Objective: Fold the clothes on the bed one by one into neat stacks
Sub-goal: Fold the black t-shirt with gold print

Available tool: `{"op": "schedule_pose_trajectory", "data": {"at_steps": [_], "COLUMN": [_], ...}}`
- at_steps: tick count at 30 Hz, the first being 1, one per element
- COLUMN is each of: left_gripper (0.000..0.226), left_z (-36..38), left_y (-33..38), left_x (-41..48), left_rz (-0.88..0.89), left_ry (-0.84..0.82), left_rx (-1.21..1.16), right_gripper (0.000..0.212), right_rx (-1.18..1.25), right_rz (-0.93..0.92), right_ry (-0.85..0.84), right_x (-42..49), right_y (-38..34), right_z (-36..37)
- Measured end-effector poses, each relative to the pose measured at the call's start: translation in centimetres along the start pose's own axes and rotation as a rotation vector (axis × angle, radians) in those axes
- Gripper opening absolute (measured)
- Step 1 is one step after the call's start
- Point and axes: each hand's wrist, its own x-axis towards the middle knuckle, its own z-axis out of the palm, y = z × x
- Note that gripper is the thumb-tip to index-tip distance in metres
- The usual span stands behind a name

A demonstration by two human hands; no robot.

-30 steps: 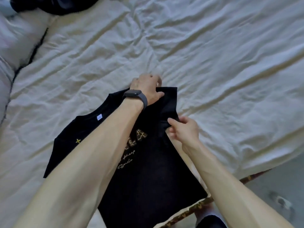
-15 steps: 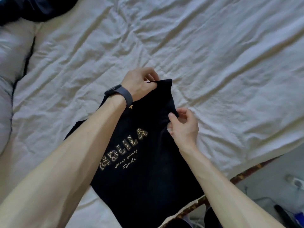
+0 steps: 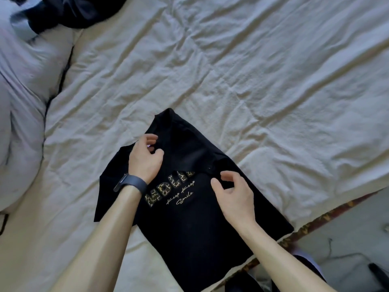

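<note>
On the bed (image 3: 252, 81): your black T-shirt (image 3: 189, 228), print up.
Hands: your left hand (image 3: 145, 159) and right hand (image 3: 233, 194) both released, over it.

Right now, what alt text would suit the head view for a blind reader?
A person's left hand and right hand, both loosely curled, are over a partly folded black T-shirt on a wrinkled pale bed sheet. Dark clothes lie heaped at top left.

Creased pale bed (image 3: 273, 81) — a black T-shirt (image 3: 189, 239) lies beneath the left hand (image 3: 145, 163) and right hand (image 3: 235, 199), dark clothes (image 3: 73, 11) heaped far beyond the left hand, pillows (image 3: 21, 102) further left.
</note>
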Motion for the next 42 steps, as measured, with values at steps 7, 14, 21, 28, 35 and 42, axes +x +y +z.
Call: {"op": "schedule_pose_trajectory", "data": {"at_steps": [7, 14, 21, 28, 35, 42], "left_gripper": [0.043, 0.028, 0.026, 0.055, 0.042, 0.056], "left_z": [1.3, 1.0, 2.0, 2.0, 2.5, 2.9], "left_y": [4.6, 7.8, 8.4, 8.4, 7.4, 6.4], "left_x": [4.9, 6.8, 8.0, 8.0, 7.4, 6.5], "left_rz": [0.014, -0.019, -0.136, -0.266, -0.198, -0.078], "left_ry": [-0.001, -0.214, -0.288, -0.375, -0.446, -0.307], "left_rx": [0.136, 0.270, -0.210, -0.132, -0.223, -0.108], "right_gripper": [0.044, 0.056, 0.064, 0.062, 0.023, 0.037], "right_rx": [0.699, 0.886, 0.941, 0.628, 0.363, 0.202], "right_rz": [0.558, 0.649, 0.609, 0.544, 0.396, 0.328], "right_ry": [-0.011, 0.013, 0.011, -0.125, -0.179, -0.030], "right_x": [3.5, 5.0, 5.3, 5.8, 6.1, 5.5], "right_y": [-4.7, -4.8, -3.6, -3.5, -3.6, -3.7], "right_z": [0.9, 1.1, 0.3, -0.1, 0.2, 1.0]}}
